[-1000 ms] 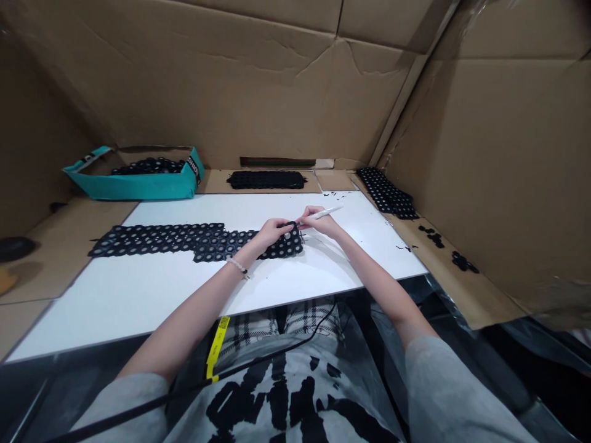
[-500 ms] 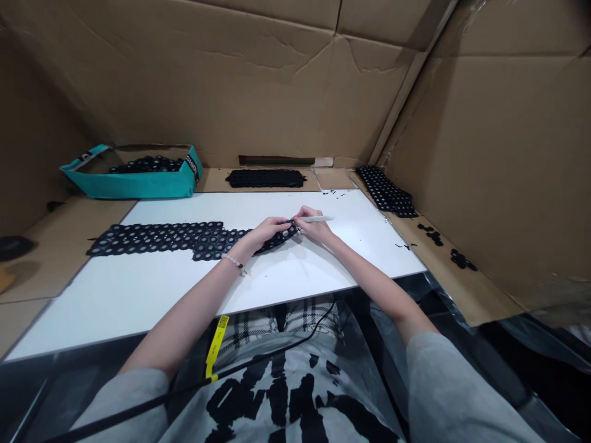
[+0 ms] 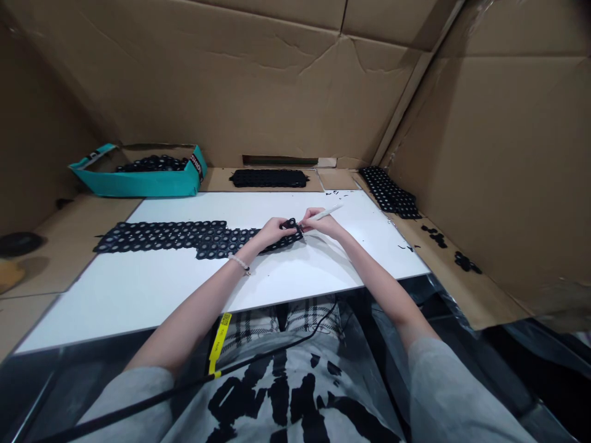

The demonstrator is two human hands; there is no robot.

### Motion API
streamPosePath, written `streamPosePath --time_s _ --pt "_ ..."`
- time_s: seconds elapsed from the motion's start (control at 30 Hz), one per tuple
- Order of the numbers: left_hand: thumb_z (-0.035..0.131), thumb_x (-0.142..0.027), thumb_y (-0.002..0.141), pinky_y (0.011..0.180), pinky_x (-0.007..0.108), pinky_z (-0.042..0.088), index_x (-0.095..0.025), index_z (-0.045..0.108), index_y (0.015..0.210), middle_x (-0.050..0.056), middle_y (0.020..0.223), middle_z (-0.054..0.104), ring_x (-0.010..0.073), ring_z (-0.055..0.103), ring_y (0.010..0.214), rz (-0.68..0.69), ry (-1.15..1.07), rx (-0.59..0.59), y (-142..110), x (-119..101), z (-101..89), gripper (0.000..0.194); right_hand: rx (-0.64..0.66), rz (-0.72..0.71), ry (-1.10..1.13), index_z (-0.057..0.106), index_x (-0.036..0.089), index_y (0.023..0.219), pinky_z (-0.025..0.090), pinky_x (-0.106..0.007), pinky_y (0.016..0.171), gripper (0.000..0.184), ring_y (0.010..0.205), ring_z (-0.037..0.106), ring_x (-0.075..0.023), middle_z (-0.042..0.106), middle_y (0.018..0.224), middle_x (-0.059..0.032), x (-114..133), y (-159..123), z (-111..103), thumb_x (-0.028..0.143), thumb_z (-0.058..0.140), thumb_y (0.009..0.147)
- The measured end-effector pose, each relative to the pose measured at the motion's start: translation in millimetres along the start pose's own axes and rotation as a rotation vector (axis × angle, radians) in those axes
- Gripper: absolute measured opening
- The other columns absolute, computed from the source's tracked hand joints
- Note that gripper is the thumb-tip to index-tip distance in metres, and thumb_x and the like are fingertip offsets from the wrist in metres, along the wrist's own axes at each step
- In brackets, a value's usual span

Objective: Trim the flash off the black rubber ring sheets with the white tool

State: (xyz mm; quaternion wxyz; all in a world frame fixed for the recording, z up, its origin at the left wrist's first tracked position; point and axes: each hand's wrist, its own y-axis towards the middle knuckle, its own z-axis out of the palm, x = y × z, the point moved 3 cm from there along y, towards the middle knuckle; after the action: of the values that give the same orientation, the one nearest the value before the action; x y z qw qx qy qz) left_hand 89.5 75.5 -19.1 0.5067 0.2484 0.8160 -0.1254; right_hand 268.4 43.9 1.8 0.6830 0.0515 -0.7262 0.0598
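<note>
A long black strip of joined rings with pale centres [image 3: 166, 237] lies across the white board [image 3: 152, 295]. Its right end is raised a little in my left hand [image 3: 273, 234], whose thumb and fingers pinch the edge. Close beside that end, my right hand [image 3: 322, 223] grips a slim white pen-like tool [image 3: 330, 211], its rear end slanting up to the right. The tool's tip is at the strip's edge, too small to make out clearly.
A teal box [image 3: 138, 183] holding black ring pieces stands at the back left. Behind the board lies a black ringed strip [image 3: 269, 178]. Another ringed sheet [image 3: 388, 192] and small black clusters [image 3: 466, 263] rest on cardboard at right. Black scraps dot the board.
My right hand has shifted slightly right, and the tool now tilts more steeply. The strip's end has turned in my left hand, showing more ring faces. The view has shifted a little.
</note>
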Motion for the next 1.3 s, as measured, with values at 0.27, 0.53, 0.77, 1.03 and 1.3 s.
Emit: streamPosePath --time_s 0.27,0.53,0.77,1.03,1.3 --pt "0.076 -0.052 0.063 0.059 0.028 0.033 -0.015 0.063 0.067 -0.001 0.061 0.058 0.0159 0.051 0.060 -0.068 -0.071 -0.018 -2.4 1.4 2.1 0.039 -0.004 -0.080 -0.121 0.058 0.018 0.066 0.057 -0.026 0.067 0.010 0.070 0.069 -0.0153 0.072 0.073 -0.0023 -10.8 3.8 -0.4 0.022 0.068 0.068" --pt "0.078 -0.055 0.061 0.056 0.027 0.031 -0.016 0.061 0.068 -0.001 0.060 0.057 0.0135 0.047 0.056 -0.130 -0.180 0.149 -6.3 -3.3 -4.2 0.044 -0.144 -0.307 -0.489 0.059 0.019 0.068 0.040 -0.023 0.056 0.009 0.062 0.059 -0.0131 0.066 0.064 0.0011 -10.8 2.9 8.7 0.025 0.061 0.075" --pt "0.071 -0.050 0.068 0.078 0.033 0.043 -0.018 0.067 0.076 0.005 0.081 0.071 0.0237 0.061 0.083 0.051 0.150 -0.120 -1.2 -4.8 -17.3 0.033 -0.090 -0.166 -0.228 0.059 0.019 0.064 0.053 -0.028 0.066 0.015 0.068 0.067 -0.0163 0.072 0.071 -0.0030 -1.5 1.1 -8.6 0.029 0.069 0.070" --pt "0.066 -0.050 0.074 0.088 0.035 0.046 -0.017 0.073 0.087 0.009 0.095 0.076 0.0263 0.065 0.094 0.083 0.202 -0.106 0.9 -0.7 -12.6 0.036 -0.095 -0.126 -0.004 0.059 0.019 0.067 0.057 -0.030 0.072 0.018 0.070 0.065 -0.0143 0.068 0.072 0.0001 -8.9 3.9 1.5 0.032 0.072 0.067" --pt "0.069 -0.057 0.069 0.083 0.035 0.045 -0.017 0.073 0.085 0.008 0.095 0.075 0.0276 0.064 0.092 0.038 0.289 -0.016 2.1 4.4 -29.3 0.043 -0.143 -0.174 -0.092 0.056 0.020 0.064 0.055 -0.030 0.069 0.016 0.067 0.062 -0.0150 0.063 0.066 0.0011 -8.3 5.4 -4.1 0.030 0.068 0.069"
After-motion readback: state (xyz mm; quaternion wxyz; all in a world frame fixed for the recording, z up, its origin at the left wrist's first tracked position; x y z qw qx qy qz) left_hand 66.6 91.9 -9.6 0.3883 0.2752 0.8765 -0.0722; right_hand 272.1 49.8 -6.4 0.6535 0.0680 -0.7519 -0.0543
